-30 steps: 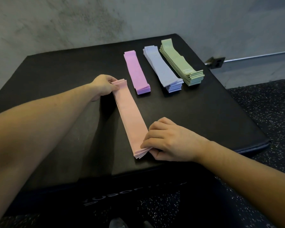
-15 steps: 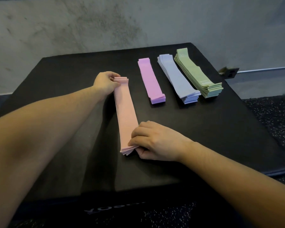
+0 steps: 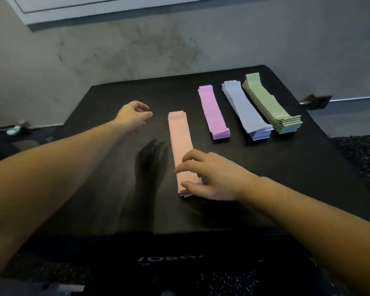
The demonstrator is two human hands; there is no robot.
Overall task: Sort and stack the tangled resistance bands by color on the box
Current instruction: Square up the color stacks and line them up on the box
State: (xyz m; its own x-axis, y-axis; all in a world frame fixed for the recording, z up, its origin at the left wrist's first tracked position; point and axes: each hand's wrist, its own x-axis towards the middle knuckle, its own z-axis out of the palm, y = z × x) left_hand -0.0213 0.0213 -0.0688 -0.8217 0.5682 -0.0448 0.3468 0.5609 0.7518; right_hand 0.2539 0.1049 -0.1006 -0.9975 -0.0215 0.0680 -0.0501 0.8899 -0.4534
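On the black box [image 3: 107, 189], four sorted stacks are lying side by side: pink bands [image 3: 179, 146] nearest, then purple bands [image 3: 214, 113], blue bands [image 3: 245, 108] and green bands [image 3: 269, 103] toward the right. The left hand [image 3: 132, 117] is hovering beside the pink stack's far end, fingers loosely curled, holding nothing. The right hand [image 3: 212, 178] is hanging over the near end, fingers relaxed and spread; whether it touches, I cannot tell.

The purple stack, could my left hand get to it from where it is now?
Probably yes. The left hand hangs open and empty; only the low pink stack lies between it and the purple stack, easy to reach over.
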